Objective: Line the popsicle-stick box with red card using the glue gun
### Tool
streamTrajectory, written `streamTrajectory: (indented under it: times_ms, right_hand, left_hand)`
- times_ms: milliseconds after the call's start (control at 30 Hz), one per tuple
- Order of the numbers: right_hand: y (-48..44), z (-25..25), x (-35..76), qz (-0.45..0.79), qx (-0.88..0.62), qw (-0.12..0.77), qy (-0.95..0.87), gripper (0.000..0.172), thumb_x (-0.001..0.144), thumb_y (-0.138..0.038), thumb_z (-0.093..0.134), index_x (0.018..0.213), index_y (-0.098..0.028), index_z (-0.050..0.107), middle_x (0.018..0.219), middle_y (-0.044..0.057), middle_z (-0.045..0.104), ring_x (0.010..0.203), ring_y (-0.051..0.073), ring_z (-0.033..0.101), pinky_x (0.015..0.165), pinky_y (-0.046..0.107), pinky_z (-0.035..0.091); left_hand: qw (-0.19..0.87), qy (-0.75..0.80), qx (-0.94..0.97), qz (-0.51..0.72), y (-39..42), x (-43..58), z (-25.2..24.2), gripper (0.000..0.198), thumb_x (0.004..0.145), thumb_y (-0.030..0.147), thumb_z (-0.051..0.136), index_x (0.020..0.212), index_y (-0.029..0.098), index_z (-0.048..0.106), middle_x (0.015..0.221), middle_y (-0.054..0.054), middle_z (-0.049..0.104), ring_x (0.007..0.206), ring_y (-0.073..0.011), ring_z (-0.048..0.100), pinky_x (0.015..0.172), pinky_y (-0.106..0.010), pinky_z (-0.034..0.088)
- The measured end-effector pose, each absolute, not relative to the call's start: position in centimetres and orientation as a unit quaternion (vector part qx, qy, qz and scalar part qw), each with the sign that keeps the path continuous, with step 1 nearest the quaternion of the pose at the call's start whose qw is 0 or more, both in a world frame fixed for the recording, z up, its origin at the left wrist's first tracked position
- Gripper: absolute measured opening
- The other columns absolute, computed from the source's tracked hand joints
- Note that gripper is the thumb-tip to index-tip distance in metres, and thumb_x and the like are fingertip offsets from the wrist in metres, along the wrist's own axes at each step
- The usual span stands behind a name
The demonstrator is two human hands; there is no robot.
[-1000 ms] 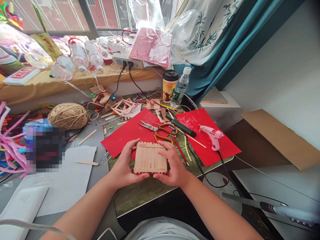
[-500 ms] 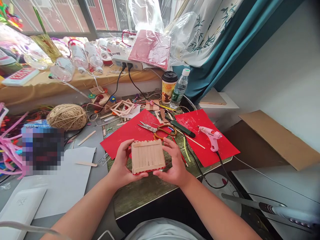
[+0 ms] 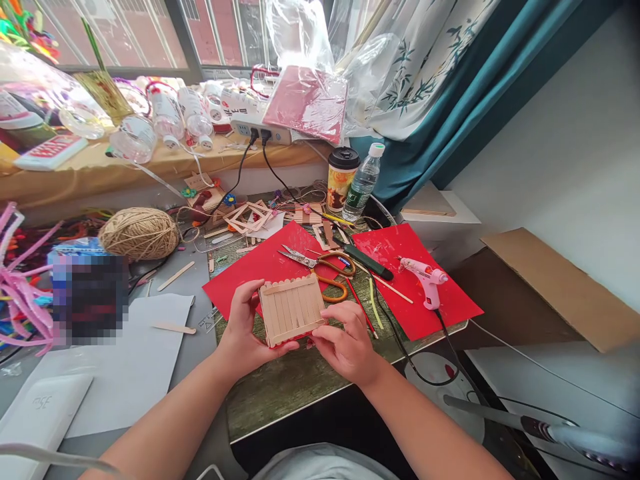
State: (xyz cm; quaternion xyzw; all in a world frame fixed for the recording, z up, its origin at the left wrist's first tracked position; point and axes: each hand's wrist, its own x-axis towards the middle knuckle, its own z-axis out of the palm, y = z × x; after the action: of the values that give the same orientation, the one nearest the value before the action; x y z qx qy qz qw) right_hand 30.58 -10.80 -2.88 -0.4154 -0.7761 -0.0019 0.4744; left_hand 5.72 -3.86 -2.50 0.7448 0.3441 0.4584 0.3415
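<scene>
A small box-like piece built of popsicle sticks [image 3: 294, 310] is held up over the front of the table, its slatted face tilted toward me. Scalloped stick ends run along its top edge, and a bit of red shows beneath. My left hand [image 3: 245, 337] grips its left side, thumb under the bottom edge. At the lower right corner, my right hand [image 3: 353, 340] pinches the piece with thumb and fingers. Just behind lie scissors with brown handles [image 3: 334, 263] on red sheets [image 3: 260, 263]. The underside of the piece is hidden.
A pink glue gun [image 3: 427, 280] lies on the right red sheet, its cord trailing off the table edge. A paper cup [image 3: 341, 180] and a water bottle [image 3: 364, 183] stand behind. Twine [image 3: 139, 233], white paper [image 3: 135, 353] and loose sticks [image 3: 175, 275] lie leftward.
My right hand has moved from spread fingers along the right side to a pinch at the lower right corner. The stick piece has tilted slightly, and the view has shifted a little.
</scene>
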Motion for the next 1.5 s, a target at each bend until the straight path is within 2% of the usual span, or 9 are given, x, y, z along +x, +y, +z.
streamTrajectory:
  times_ms: [567, 733, 933, 1100, 1167, 1333, 1500]
  right_hand:
    - [-10.5, -2.8, 30.4, 0.025, -0.419, 0.501, -0.757, 0.028, 0.094, -0.009, 0.074, 0.111, -0.030, 0.066, 0.110, 0.006, 0.069, 0.100, 0.025, 0.065, 0.090, 0.050, 0.057]
    - [-10.4, -2.5, 30.4, 0.013, -0.423, 0.538, -0.729, 0.027, 0.093, -0.007, 0.076, 0.099, -0.029, 0.063, 0.105, 0.004, 0.068, 0.095, 0.023, 0.064, 0.087, 0.049, 0.057]
    - [-10.4, -2.0, 30.5, 0.019, -0.435, 0.524, -0.732, 0.031, 0.094, -0.010, 0.076, 0.115, -0.031, 0.068, 0.106, 0.006, 0.067, 0.099, 0.025, 0.066, 0.089, 0.049, 0.059]
    - [-10.4, -2.3, 30.5, 0.029, -0.434, 0.532, -0.727, 0.029, 0.092, -0.013, 0.078, 0.111, -0.031, 0.067, 0.105, 0.006, 0.067, 0.099, 0.026, 0.066, 0.089, 0.050, 0.059]
    - [-10.4, -2.5, 30.5, 0.035, -0.443, 0.539, -0.716, 0.030, 0.092, -0.014, 0.077, 0.114, -0.031, 0.066, 0.110, 0.007, 0.066, 0.103, 0.028, 0.067, 0.091, 0.052, 0.060]
    - [-10.1, -2.8, 30.6, 0.090, -0.465, 0.547, -0.691, 0.047, 0.095, -0.016, 0.070, 0.138, -0.030, 0.059, 0.144, 0.015, 0.059, 0.133, 0.035, 0.062, 0.108, 0.061, 0.057]
    - [-9.9, -2.9, 30.8, 0.144, -0.433, 0.526, -0.718, 0.051, 0.098, -0.016, 0.068, 0.145, -0.030, 0.055, 0.150, 0.016, 0.058, 0.138, 0.035, 0.062, 0.111, 0.059, 0.057]
  left_hand:
    - [0.339, 0.344, 0.756, 0.441, -3.6, 5.7, -2.5, 0.121, 0.064, 0.039, 0.102, 0.161, 0.034, 0.030, 0.150, -0.015, 0.042, 0.138, -0.0356, 0.054, 0.114, -0.056, 0.052]
    - [0.356, 0.345, 0.747, 0.443, -3.6, 5.8, -2.6, 0.117, 0.069, 0.033, 0.099, 0.162, 0.033, 0.028, 0.153, -0.016, 0.040, 0.141, -0.0348, 0.053, 0.117, -0.056, 0.049]
    - [0.349, 0.342, 0.744, 0.456, -3.6, 5.9, -2.7, 0.116, 0.068, 0.031, 0.099, 0.161, 0.033, 0.030, 0.149, -0.015, 0.043, 0.138, -0.0329, 0.054, 0.116, -0.054, 0.050]
    - [0.335, 0.338, 0.744, 0.468, -3.7, 6.0, -2.6, 0.113, 0.069, 0.031, 0.098, 0.160, 0.033, 0.031, 0.147, -0.014, 0.043, 0.136, -0.0316, 0.054, 0.115, -0.055, 0.051]
    - [0.339, 0.338, 0.744, 0.466, -3.7, 6.0, -2.6, 0.113, 0.070, 0.033, 0.098, 0.160, 0.033, 0.030, 0.146, -0.015, 0.044, 0.136, -0.0324, 0.054, 0.115, -0.055, 0.051]
    - [0.337, 0.338, 0.740, 0.473, -3.6, 5.8, -2.7, 0.114, 0.068, 0.035, 0.100, 0.159, 0.034, 0.031, 0.148, -0.015, 0.044, 0.141, -0.0349, 0.052, 0.114, -0.056, 0.053]
    - [0.357, 0.327, 0.745, 0.458, -3.6, 5.7, -2.2, 0.114, 0.070, 0.035, 0.099, 0.161, 0.035, 0.030, 0.155, -0.017, 0.042, 0.147, -0.0365, 0.048, 0.117, -0.059, 0.050]
